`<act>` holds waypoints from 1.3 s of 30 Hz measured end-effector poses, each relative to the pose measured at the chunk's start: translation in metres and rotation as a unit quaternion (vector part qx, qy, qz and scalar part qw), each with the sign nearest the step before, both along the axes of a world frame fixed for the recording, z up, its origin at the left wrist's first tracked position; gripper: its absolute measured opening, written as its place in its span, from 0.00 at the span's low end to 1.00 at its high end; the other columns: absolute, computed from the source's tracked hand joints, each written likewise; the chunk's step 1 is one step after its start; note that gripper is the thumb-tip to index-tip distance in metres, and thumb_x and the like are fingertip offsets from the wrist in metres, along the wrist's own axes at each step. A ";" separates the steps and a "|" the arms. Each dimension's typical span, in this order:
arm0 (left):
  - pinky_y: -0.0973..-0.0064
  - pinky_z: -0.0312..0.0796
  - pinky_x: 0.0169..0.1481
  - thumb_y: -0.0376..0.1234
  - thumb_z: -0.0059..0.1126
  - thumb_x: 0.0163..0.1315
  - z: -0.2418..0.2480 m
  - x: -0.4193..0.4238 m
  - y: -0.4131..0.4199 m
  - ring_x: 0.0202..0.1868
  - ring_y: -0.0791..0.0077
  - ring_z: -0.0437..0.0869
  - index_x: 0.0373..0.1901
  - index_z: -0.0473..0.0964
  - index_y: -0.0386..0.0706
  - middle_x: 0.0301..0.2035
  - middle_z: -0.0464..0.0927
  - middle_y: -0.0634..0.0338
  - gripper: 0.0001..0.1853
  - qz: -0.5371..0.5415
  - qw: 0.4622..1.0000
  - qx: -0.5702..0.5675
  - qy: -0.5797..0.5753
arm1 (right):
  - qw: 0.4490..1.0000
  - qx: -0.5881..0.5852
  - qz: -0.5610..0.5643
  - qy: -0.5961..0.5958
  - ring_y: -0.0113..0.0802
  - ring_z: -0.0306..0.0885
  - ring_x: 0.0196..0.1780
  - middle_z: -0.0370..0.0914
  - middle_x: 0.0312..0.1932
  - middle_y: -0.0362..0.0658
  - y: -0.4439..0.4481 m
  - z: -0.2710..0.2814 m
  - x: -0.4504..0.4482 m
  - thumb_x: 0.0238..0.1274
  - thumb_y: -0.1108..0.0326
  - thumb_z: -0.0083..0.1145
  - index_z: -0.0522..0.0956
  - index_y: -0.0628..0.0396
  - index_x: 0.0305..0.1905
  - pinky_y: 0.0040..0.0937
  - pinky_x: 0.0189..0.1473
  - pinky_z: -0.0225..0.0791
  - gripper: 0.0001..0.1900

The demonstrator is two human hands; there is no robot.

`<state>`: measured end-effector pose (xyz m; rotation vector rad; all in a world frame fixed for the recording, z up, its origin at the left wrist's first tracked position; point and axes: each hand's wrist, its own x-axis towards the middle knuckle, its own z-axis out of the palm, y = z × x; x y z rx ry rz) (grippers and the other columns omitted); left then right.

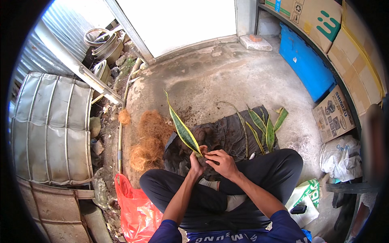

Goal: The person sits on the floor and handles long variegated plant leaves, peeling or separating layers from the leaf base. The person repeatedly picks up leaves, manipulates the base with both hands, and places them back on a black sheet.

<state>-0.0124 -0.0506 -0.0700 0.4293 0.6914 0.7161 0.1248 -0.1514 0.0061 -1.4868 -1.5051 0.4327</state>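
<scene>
My left hand (197,162) grips the base of a snake plant leaf (184,130), green with yellow edges, which points up and to the left. At the same base are the fingers of my right hand (221,162), bent close to the left fingertips; whether they pinch anything is hard to tell. Under and beyond my hands lies a black plastic sheet (225,124) with dark soil (209,133) on it. More snake plant leaves (270,133) rest at its right end, beside a long dry stem (241,121). White thread lies near a small white spool (252,155).
Brown coconut fibre (152,139) is heaped left of the sheet. A red plastic bag (136,209) sits by my left knee. To the right are a blue container (304,60), cardboard boxes (334,115), a white bag (340,158) and a dark phone-like object (298,209) on another bag.
</scene>
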 end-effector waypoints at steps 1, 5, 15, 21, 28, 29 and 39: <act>0.75 0.72 0.41 0.42 0.40 0.67 0.002 0.000 -0.001 0.36 0.74 0.78 0.44 0.76 0.42 0.33 0.75 0.65 0.18 -0.002 1.000 -0.003 0.000 | 1.000 0.001 -0.002 -0.006 0.36 0.80 0.50 0.82 0.45 0.39 -0.001 0.001 0.000 0.59 0.64 0.68 0.86 0.50 0.48 0.35 0.50 0.77 0.12; 0.74 0.74 0.41 0.43 0.38 0.67 -0.004 -0.005 -0.001 0.35 0.72 0.79 0.43 0.76 0.42 0.31 0.75 0.64 0.18 -0.009 1.000 -0.011 -0.025 | 1.000 -0.009 0.012 -0.019 0.36 0.79 0.51 0.79 0.46 0.39 -0.004 0.006 -0.003 0.60 0.65 0.67 0.86 0.51 0.48 0.35 0.50 0.77 0.12; 0.74 0.73 0.37 0.42 0.41 0.65 0.008 -0.001 -0.002 0.32 0.71 0.78 0.47 0.75 0.41 0.28 0.74 0.61 0.19 -0.048 0.999 -0.001 -0.002 | 0.994 -0.089 -0.004 0.070 0.34 0.80 0.44 0.76 0.41 0.41 -0.004 -0.005 0.000 0.57 0.65 0.71 0.87 0.51 0.45 0.31 0.44 0.76 0.11; 0.74 0.73 0.39 0.42 0.40 0.67 0.011 0.002 -0.002 0.32 0.71 0.78 0.48 0.74 0.38 0.29 0.74 0.60 0.20 -0.047 0.998 -0.017 -0.030 | 0.978 -0.090 -0.023 0.188 0.27 0.80 0.40 0.76 0.42 0.41 0.000 -0.013 -0.001 0.55 0.65 0.73 0.88 0.53 0.43 0.26 0.36 0.75 0.11; 0.76 0.71 0.38 0.43 0.38 0.71 0.018 0.002 -0.005 0.32 0.72 0.77 0.48 0.74 0.35 0.29 0.74 0.61 0.21 -0.022 0.999 -0.003 -0.025 | 0.981 -0.061 -0.036 0.178 0.27 0.80 0.39 0.77 0.40 0.41 0.001 -0.018 -0.005 0.54 0.65 0.74 0.87 0.57 0.39 0.24 0.34 0.75 0.10; 0.76 0.71 0.38 0.43 0.38 0.72 0.018 0.002 -0.005 0.32 0.72 0.77 0.48 0.74 0.35 0.29 0.74 0.61 0.21 -0.022 0.999 -0.005 -0.028 | 0.981 -0.076 -0.035 0.177 0.27 0.79 0.38 0.76 0.39 0.41 0.000 -0.019 -0.004 0.54 0.65 0.74 0.87 0.57 0.39 0.24 0.34 0.75 0.10; 0.76 0.70 0.39 0.42 0.37 0.72 0.008 0.000 -0.009 0.33 0.73 0.77 0.46 0.75 0.36 0.30 0.75 0.61 0.21 -0.024 0.998 0.058 0.007 | 0.980 -0.097 -0.041 0.171 0.27 0.77 0.34 0.74 0.33 0.39 -0.002 -0.021 -0.006 0.54 0.65 0.74 0.88 0.55 0.41 0.27 0.35 0.72 0.11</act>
